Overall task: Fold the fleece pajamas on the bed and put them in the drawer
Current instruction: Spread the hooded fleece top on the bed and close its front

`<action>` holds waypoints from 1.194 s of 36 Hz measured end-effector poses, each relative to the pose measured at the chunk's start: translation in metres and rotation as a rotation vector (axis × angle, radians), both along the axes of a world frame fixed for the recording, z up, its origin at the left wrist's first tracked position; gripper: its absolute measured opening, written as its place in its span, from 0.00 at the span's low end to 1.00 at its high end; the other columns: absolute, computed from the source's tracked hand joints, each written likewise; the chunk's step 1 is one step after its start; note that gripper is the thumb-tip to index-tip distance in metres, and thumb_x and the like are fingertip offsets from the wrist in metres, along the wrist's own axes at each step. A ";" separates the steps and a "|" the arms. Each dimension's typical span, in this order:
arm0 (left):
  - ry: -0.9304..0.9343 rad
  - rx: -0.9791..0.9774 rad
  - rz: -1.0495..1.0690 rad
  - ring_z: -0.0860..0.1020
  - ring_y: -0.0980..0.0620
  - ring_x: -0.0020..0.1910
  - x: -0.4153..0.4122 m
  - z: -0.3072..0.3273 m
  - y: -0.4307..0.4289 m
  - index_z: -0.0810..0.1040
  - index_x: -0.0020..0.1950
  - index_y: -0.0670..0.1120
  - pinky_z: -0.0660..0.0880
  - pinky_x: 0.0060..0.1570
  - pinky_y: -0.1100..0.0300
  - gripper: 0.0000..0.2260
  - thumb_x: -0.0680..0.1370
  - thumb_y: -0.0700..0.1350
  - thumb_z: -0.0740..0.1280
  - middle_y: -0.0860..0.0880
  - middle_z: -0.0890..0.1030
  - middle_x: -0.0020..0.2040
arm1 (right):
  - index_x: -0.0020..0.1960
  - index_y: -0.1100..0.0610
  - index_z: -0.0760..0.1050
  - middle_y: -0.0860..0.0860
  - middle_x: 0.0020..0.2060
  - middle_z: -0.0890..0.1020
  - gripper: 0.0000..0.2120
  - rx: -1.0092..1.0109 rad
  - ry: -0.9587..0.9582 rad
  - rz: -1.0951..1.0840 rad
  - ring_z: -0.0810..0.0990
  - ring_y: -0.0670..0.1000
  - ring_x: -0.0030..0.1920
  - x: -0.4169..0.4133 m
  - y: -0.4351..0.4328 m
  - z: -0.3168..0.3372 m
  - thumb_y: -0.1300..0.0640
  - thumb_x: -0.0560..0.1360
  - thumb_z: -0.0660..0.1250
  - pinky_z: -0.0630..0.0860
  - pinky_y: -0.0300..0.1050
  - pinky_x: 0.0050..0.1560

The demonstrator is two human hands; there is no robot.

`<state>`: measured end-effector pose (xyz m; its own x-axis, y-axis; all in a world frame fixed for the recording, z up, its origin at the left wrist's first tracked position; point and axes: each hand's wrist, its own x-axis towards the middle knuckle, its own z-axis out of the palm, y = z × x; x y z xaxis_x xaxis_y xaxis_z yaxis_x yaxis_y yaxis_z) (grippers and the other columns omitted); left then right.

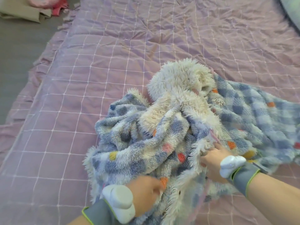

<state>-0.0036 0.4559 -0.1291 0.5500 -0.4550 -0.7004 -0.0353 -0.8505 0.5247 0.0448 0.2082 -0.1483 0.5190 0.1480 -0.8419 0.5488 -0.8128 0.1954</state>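
Observation:
The fleece pajamas lie in a crumpled heap on the bed, blue and white checked with small orange, pink and yellow patches. A fluffy white collar or hood part bulges at the top of the heap. My left hand grips the near edge of the fleece, its fingers buried in the pile. My right hand holds a shaggy white edge near the middle of the heap, fingers curled into the fabric. Both wrists wear grey bands with white devices. No drawer is in view.
The bed is covered by a lilac quilt with a white grid. Its ruffled left edge borders grey floor. A beige cloth and pink items lie on the floor at top left. A pale blue pillow edge shows at top right.

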 end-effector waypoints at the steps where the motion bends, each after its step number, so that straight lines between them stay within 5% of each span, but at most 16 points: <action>1: -0.073 -0.020 0.112 0.74 0.54 0.62 0.007 0.005 0.004 0.71 0.67 0.55 0.69 0.63 0.62 0.16 0.81 0.43 0.57 0.55 0.74 0.65 | 0.62 0.51 0.72 0.51 0.63 0.74 0.16 0.037 -0.018 0.006 0.66 0.54 0.69 0.003 0.004 -0.001 0.55 0.74 0.61 0.51 0.57 0.74; 3: -0.344 0.038 0.275 0.70 0.55 0.64 0.025 0.004 0.012 0.65 0.70 0.57 0.68 0.64 0.60 0.19 0.80 0.46 0.59 0.56 0.69 0.67 | 0.61 0.52 0.73 0.52 0.62 0.74 0.15 0.124 -0.043 -0.031 0.68 0.54 0.66 0.010 0.015 0.003 0.54 0.76 0.57 0.57 0.55 0.71; 5: -0.497 0.178 0.216 0.62 0.53 0.71 0.043 -0.003 0.023 0.56 0.73 0.56 0.60 0.70 0.56 0.26 0.77 0.53 0.62 0.56 0.64 0.71 | 0.60 0.52 0.72 0.51 0.60 0.75 0.14 0.237 -0.098 -0.116 0.72 0.54 0.62 0.021 0.025 0.008 0.54 0.78 0.55 0.68 0.50 0.65; 8: -0.279 0.310 0.133 0.68 0.50 0.70 0.063 -0.013 0.034 0.53 0.75 0.53 0.53 0.74 0.50 0.34 0.75 0.61 0.63 0.51 0.73 0.66 | 0.62 0.52 0.71 0.50 0.60 0.73 0.13 0.378 -0.198 -0.207 0.74 0.53 0.59 0.040 0.041 0.011 0.55 0.79 0.55 0.73 0.48 0.59; 11: -0.129 0.197 0.044 0.76 0.48 0.59 0.063 -0.006 0.030 0.72 0.63 0.48 0.70 0.62 0.56 0.18 0.76 0.55 0.63 0.49 0.79 0.57 | 0.70 0.51 0.62 0.50 0.68 0.65 0.24 0.452 -0.249 -0.272 0.76 0.56 0.58 0.062 0.055 0.012 0.65 0.76 0.59 0.76 0.48 0.49; 13: -0.107 0.052 0.064 0.77 0.48 0.56 0.058 0.006 0.023 0.76 0.54 0.45 0.72 0.56 0.58 0.13 0.76 0.52 0.63 0.47 0.81 0.53 | 0.75 0.47 0.51 0.50 0.75 0.51 0.38 0.428 -0.223 -0.269 0.76 0.57 0.59 0.076 0.066 0.015 0.72 0.72 0.60 0.73 0.46 0.39; 15: -0.055 -0.091 0.145 0.78 0.50 0.49 0.054 0.023 0.016 0.77 0.51 0.44 0.72 0.50 0.60 0.12 0.74 0.51 0.65 0.48 0.81 0.46 | 0.76 0.45 0.50 0.48 0.77 0.41 0.43 0.357 -0.160 -0.222 0.75 0.58 0.62 0.085 0.077 0.022 0.75 0.70 0.60 0.73 0.45 0.40; 19: 0.132 -0.225 0.238 0.78 0.57 0.47 0.063 0.056 0.018 0.77 0.51 0.52 0.73 0.53 0.63 0.06 0.75 0.49 0.68 0.54 0.81 0.48 | 0.69 0.52 0.64 0.52 0.70 0.62 0.24 0.293 -0.115 -0.190 0.73 0.59 0.64 0.090 0.082 0.021 0.65 0.74 0.61 0.74 0.51 0.57; 24: 0.487 -0.270 0.349 0.79 0.44 0.58 0.076 0.101 0.039 0.74 0.61 0.46 0.76 0.59 0.48 0.20 0.71 0.39 0.72 0.41 0.80 0.59 | 0.57 0.58 0.69 0.56 0.57 0.70 0.14 0.543 -0.405 -0.481 0.76 0.60 0.55 0.097 0.069 0.055 0.66 0.72 0.61 0.73 0.50 0.52; 26: 0.484 -0.227 0.332 0.79 0.41 0.57 0.087 0.115 0.051 0.74 0.59 0.44 0.77 0.57 0.47 0.20 0.67 0.39 0.71 0.39 0.80 0.57 | 0.51 0.56 0.69 0.56 0.56 0.70 0.12 0.650 -0.497 -0.538 0.75 0.60 0.51 0.103 0.072 0.067 0.68 0.71 0.60 0.73 0.50 0.50; 28: 0.336 -0.136 0.309 0.82 0.44 0.51 0.102 0.134 0.063 0.76 0.54 0.46 0.78 0.52 0.51 0.16 0.67 0.39 0.71 0.42 0.83 0.52 | 0.50 0.55 0.70 0.55 0.55 0.71 0.11 0.751 -0.564 -0.577 0.75 0.60 0.50 0.112 0.080 0.080 0.67 0.70 0.60 0.73 0.51 0.50; 32: -0.249 0.201 0.215 0.78 0.46 0.48 0.147 0.169 0.094 0.76 0.46 0.49 0.74 0.47 0.58 0.10 0.66 0.47 0.64 0.48 0.80 0.46 | 0.56 0.61 0.72 0.57 0.59 0.69 0.13 0.978 -0.683 -0.639 0.74 0.60 0.52 0.145 0.110 0.114 0.67 0.72 0.60 0.69 0.47 0.51; 36: -0.779 0.354 0.286 0.77 0.41 0.49 0.184 0.172 0.129 0.68 0.40 0.48 0.71 0.47 0.55 0.03 0.72 0.43 0.61 0.42 0.79 0.47 | 0.56 0.63 0.70 0.58 0.61 0.67 0.12 1.089 -0.842 -0.620 0.74 0.60 0.50 0.185 0.149 0.142 0.66 0.73 0.61 0.62 0.44 0.41; 40: -1.056 0.323 0.399 0.76 0.41 0.44 0.212 0.168 0.156 0.65 0.41 0.49 0.73 0.44 0.50 0.08 0.74 0.38 0.62 0.46 0.75 0.42 | 0.57 0.60 0.67 0.57 0.62 0.65 0.12 1.117 -0.998 -0.663 0.67 0.58 0.42 0.212 0.174 0.155 0.66 0.74 0.59 0.57 0.44 0.37; 43: -1.133 0.484 0.414 0.74 0.40 0.52 0.223 0.152 0.178 0.70 0.52 0.48 0.69 0.50 0.50 0.09 0.73 0.39 0.63 0.43 0.73 0.49 | 0.69 0.55 0.62 0.56 0.73 0.57 0.24 1.103 -0.877 -0.613 0.71 0.62 0.60 0.222 0.195 0.136 0.67 0.74 0.59 0.66 0.46 0.46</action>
